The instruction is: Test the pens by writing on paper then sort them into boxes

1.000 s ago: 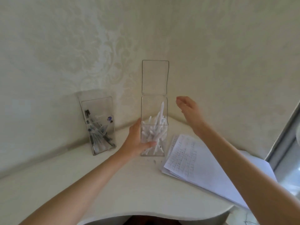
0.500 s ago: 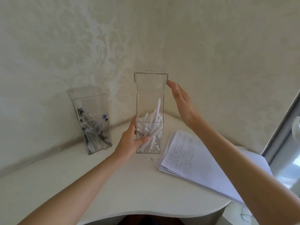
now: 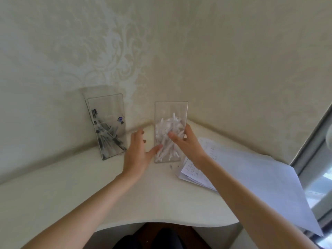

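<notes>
Nearest the camera, two bare forearms extend forward over the curved front edge of a cream table (image 3: 71, 186). On the right side of the table lies a stack of paper sheets (image 3: 251, 169); the sheets nearest the middle carry handwriting, and the outer edge of the stack overhangs the table rim beside a window frame (image 3: 312, 133). The left hand (image 3: 137, 155) is spread with fingers apart, its thumb tip touching the lower left front of a clear box (image 3: 170, 112), while the remaining fingers stand just beside the box's left wall; whether they touch it cannot be determined. The right hand (image 3: 186, 142) grips the same clear box from the right, thumb pressed on the front face and fingers wrapped around the right wall. This box stands upright near the centre of the table, its lid closed, and contains a bundle of white pens (image 3: 168, 139) leaning at mixed angles. A few small specks lie on the table just in front of it. Farther left and back, a second clear box (image 3: 107, 105) leans against the wall and holds dark pens (image 3: 109, 139). Behind both boxes, patterned cream wallpaper (image 3: 107, 42) covers the two walls meeting at the corner.
</notes>
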Demonstrator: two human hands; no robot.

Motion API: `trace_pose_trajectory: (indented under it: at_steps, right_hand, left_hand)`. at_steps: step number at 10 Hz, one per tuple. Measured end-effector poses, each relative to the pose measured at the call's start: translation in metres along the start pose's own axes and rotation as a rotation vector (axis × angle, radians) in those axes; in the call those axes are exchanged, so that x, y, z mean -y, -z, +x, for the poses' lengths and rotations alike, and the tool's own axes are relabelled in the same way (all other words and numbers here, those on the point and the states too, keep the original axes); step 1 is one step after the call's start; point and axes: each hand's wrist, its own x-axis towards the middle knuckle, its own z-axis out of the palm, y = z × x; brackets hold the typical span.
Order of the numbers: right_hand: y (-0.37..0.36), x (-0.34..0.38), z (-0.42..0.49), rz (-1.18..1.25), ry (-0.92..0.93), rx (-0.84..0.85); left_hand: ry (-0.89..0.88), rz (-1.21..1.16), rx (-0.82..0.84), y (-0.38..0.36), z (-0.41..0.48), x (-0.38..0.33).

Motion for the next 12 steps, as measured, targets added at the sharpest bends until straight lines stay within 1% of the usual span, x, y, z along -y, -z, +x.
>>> trace_pose_trajectory:
  at_steps: [1,2,3,4,5,6,9,10,11,12]
  right_hand:
    - [-0.015,-0.001,0.014,0.046,-0.013,-0.040]
    - [-0.030,-0.001,0.034,0.080,-0.024,0.009]
    - [-0.049,-0.001,0.053,0.102,-0.011,0.070]
    - [-0.069,-0.002,0.070,0.101,-0.006,0.100]
    - [-0.085,-0.006,0.083,0.124,-0.003,0.062]
    - [-0.095,-0.013,0.096,0.157,0.004,0.049]
    - [-0.105,-0.026,0.115,0.250,0.051,0.029]
    - [-0.104,-0.021,0.112,0.194,0.038,0.060]
    - [-0.100,-0.020,0.106,0.100,-0.007,0.079]
    - [-0.087,-0.009,0.088,-0.087,0.003,0.038]
  left_hand:
    - [-0.074,0.141,-0.387,0.031,-0.005,0.018]
    - [-0.021,0.197,-0.593,0.058,0.001,0.043]
    - [0.056,0.109,-0.564,0.074,0.010,0.063]
    - [0.124,-0.090,-0.388,0.078,0.018,0.075]
    - [0.127,-0.140,-0.317,0.073,0.021,0.083]
    - [0.080,-0.137,-0.308,0.067,0.021,0.087]
    - [0.127,0.055,-0.464,0.047,0.022,0.080]
    - [0.161,0.102,-0.433,0.049,0.020,0.076]
    - [0.184,0.128,-0.365,0.058,0.019,0.076]
    - [0.155,0.184,-0.336,0.077,0.011,0.069]
